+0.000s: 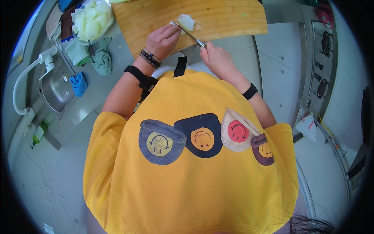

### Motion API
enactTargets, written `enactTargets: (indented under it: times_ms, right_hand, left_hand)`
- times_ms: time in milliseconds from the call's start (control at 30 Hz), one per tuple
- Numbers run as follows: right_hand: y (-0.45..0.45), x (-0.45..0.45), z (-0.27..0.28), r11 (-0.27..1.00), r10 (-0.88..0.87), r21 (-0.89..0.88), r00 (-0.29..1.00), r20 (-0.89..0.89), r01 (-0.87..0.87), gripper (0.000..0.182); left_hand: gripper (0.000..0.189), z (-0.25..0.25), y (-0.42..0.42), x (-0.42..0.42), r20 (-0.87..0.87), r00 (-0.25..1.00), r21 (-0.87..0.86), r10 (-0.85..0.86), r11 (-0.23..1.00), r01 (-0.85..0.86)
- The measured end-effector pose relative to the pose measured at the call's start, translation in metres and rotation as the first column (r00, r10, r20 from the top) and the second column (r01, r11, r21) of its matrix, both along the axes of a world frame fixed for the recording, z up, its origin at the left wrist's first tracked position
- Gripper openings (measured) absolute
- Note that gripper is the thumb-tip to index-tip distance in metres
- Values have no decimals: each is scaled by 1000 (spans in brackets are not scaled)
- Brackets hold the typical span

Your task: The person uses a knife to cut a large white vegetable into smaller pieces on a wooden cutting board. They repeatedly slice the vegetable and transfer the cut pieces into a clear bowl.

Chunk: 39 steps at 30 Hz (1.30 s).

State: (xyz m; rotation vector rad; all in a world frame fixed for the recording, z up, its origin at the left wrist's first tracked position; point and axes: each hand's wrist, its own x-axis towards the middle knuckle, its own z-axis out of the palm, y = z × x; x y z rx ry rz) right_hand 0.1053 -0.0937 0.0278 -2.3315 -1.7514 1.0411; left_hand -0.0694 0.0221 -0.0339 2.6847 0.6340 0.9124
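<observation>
My right hand [217, 58] grips the handle of a kitchen knife [190, 35], its blade pointing up and left across the wooden cutting board [152, 17]. At the blade's tip, my left hand [163, 39] has its fingers curled down around a pale vegetable piece [183, 33], mostly hidden by the fingers and blade. Just beyond the knife lies a cut piece of whitish-green vegetable [186, 22], with small wet bits beside it. To the left, a clear bowl [111, 22] is heaped with pale green vegetable chunks [91, 22], perhaps winter melon.
A steel sink [57, 90] with a white faucet [46, 57] is at left. Green cloths [102, 58] lie below the bowl; a blue cloth [78, 84] hangs at the sink edge. A gas stove [318, 64] stands right, and a green bottle [40, 133] lower left.
</observation>
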Motion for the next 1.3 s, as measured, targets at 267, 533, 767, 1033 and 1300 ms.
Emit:
enactTargets:
  times_ms: [267,533,767,1033,1300]
  right_hand:
    - [7,-8,-1,997,38,-65,998,55,-34,32]
    - [8,-10,-21,998,41,-53,997,69,-37,32]
    - [9,-14,-45,998,29,47,995,92,-34,29]
    - [3,0,-44,992,-116,16,966,-232,124,30]
    - [-7,-2,-7,999,-46,-23,996,-77,44,29]
  left_hand:
    - [17,-2,-1,0,26,999,2,23,1000,-23]
    - [15,-4,-2,0,46,999,-2,23,1000,-23]
    - [12,-6,-2,1,47,998,41,29,999,-31]
    - [13,-4,-1,0,24,999,59,29,998,-30]
    - [16,-2,-2,-2,26,1000,20,12,1000,-12]
